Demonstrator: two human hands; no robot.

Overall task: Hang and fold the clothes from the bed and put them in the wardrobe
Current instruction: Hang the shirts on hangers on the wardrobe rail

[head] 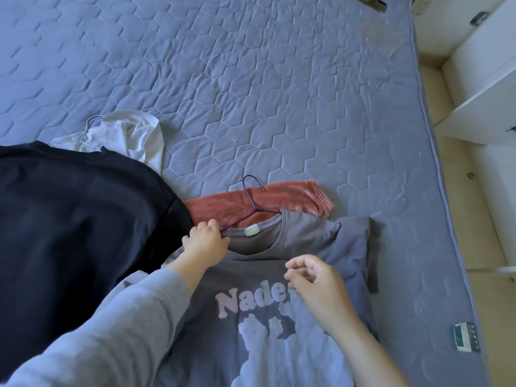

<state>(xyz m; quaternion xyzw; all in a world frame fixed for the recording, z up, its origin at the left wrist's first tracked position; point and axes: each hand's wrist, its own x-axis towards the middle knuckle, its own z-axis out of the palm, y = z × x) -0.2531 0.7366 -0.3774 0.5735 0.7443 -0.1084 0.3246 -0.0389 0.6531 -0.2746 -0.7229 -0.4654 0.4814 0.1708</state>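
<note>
A grey printed T-shirt (301, 236) lies face up on the bed near me. A purple wire hanger (252, 201) sits partly inside its neck, hook pointing away. My left hand (205, 243) grips the shirt's left shoulder at the hanger's arm. Hovering over the chest print, my right hand (315, 280) has its fingers loosely curled and holds nothing. A rust-red garment (296, 198) lies under the hanger. At the left is a black garment (78, 219), and behind it a white garment (139, 138) on a pale hanger.
The quilted blue mattress (251, 79) stretches away in front. White wardrobe doors (480, 79) stand open at the right, beyond the bed's edge. A small box (466, 337) lies on the bed's right side. A dark object (372, 2) rests at the far edge.
</note>
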